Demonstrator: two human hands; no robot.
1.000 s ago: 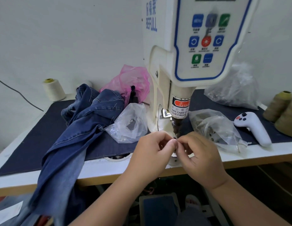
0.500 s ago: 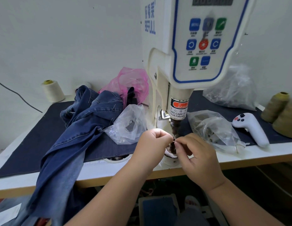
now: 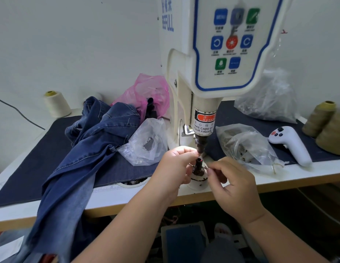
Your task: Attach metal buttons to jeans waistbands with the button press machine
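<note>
The button press machine (image 3: pixel 212 73) stands mid-table. Just below its plunger, the left hand (image 3: pixel 176 166) and right hand (image 3: pixel 233 185) flank the lower die (image 3: pixel 199 166), fingers curled. Jeans (image 3: pixel 85 152) drape left of the machine.

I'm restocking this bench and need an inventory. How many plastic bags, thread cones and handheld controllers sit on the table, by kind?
Plastic bags: 4 (pink, clear left, clear right, clear back right)
Thread cones: 3 (cream, olive, olive at edge)
Handheld controllers: 1
Total: 8
</note>
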